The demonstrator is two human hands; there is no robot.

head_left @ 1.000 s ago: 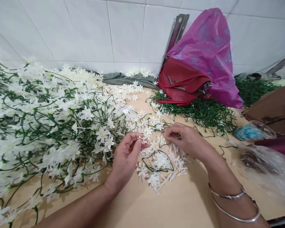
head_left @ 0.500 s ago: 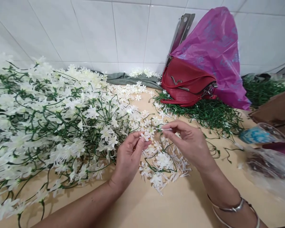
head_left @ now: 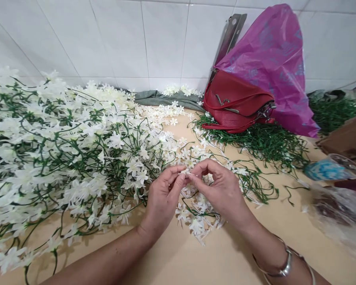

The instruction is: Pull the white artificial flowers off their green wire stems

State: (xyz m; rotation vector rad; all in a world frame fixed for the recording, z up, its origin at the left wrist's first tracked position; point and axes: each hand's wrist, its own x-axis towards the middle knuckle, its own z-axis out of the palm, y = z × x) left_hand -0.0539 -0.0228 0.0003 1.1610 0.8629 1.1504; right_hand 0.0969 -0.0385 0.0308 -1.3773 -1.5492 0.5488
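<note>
My left hand (head_left: 165,196) pinches a small white artificial flower (head_left: 185,171) between thumb and fingertips. My right hand (head_left: 222,188) meets it there, thumb and forefinger closed on a thin white stamen (head_left: 191,174) that touches the flower; its far end is hidden by the fingers. Below the hands lie more white flowers (head_left: 197,225) with green stems and loose white stamens. A large heap of white flowers on green wire stems (head_left: 74,154) fills the left side of the table (head_left: 178,261), close to my left hand.
Loose blossoms (head_left: 166,113) lie by the tiled wall. At the back right, a red handbag (head_left: 237,103) and a purple plastic bag (head_left: 280,67) rest on green stems (head_left: 255,142). Farther right are a blue-patterned cup (head_left: 329,168) and a clear plastic bag (head_left: 341,209).
My right hand has moved left, bringing the stamen to the flower in my left hand. My left hand has hardly moved. The view has shifted slightly.
</note>
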